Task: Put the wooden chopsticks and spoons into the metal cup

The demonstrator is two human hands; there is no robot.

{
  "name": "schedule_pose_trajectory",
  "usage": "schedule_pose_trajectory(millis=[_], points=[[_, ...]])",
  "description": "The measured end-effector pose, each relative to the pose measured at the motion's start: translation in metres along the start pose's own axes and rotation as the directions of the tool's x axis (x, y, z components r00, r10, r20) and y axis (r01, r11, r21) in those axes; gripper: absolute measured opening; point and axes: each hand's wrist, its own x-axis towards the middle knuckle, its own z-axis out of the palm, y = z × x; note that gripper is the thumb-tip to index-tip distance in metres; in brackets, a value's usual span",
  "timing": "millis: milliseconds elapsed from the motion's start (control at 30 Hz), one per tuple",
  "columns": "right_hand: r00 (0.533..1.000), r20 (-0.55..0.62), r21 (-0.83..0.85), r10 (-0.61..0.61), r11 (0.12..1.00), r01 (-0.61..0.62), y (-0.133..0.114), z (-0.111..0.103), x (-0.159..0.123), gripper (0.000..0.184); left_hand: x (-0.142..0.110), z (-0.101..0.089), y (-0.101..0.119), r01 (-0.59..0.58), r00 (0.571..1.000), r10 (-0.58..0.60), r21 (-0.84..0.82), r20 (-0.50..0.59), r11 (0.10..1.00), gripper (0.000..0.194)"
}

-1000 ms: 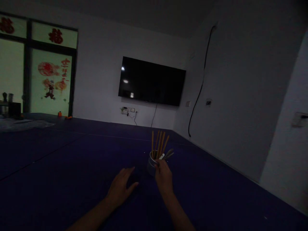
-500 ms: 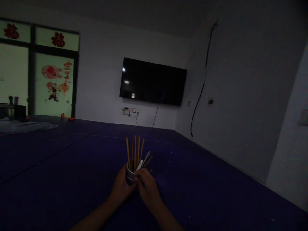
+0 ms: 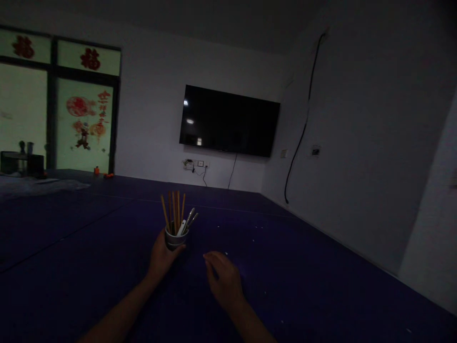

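A grey cylindrical cup [image 3: 177, 239] stands on the dark purple surface. My left hand [image 3: 160, 257] is wrapped round its left and near side, with the thumb along the front. Several wooden chopsticks [image 3: 174, 212] rise from the cup, leaning slightly apart. A white handle [image 3: 182, 227] and metal utensil handles [image 3: 191, 216] tilt out to the right; their lower ends are hidden inside. My right hand [image 3: 223, 278] is apart from the cup, to its right and nearer to me. Its fingers are curled, thumb and fingertips drawn together, and nothing shows in them.
Small white specks [image 3: 226, 253] dot the purple tabletop [image 3: 117, 238]. Crumpled clear plastic [image 3: 46, 187] lies at the far left beside a dark stand [image 3: 34, 164]. Orange items [image 3: 108, 176] sit near the far edge. Behind are a wall television [image 3: 228, 121] and a hanging black cable [image 3: 298, 143].
My left hand has carried the cup with its utensils left and slightly away from me. My right hand has let go of the cup rim and stays to the right.
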Motion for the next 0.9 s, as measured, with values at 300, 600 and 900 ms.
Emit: schedule_pose_trajectory(millis=[300, 600, 900], points=[[0.998, 0.064, -0.023, 0.008, 1.0, -0.007, -0.004, 0.002, -0.002, 0.031, 0.016, -0.015, -0.023, 0.081, 0.991, -0.085, -0.043, -0.101, 0.996, 0.068], [0.995, 0.081, -0.036, 0.052, 0.998, -0.049, 0.006, 0.007, -0.006, 0.031, 0.02, -0.017, -0.026, 0.108, 0.99, -0.108, -0.004, -0.095, 0.994, 0.073], [0.983, 0.059, -0.022, 0.172, 0.985, -0.171, 0.017, 0.011, -0.01, 0.03, 0.022, -0.017, -0.031, 0.18, 0.979, -0.183, -0.043, -0.09, 0.983, 0.086]])
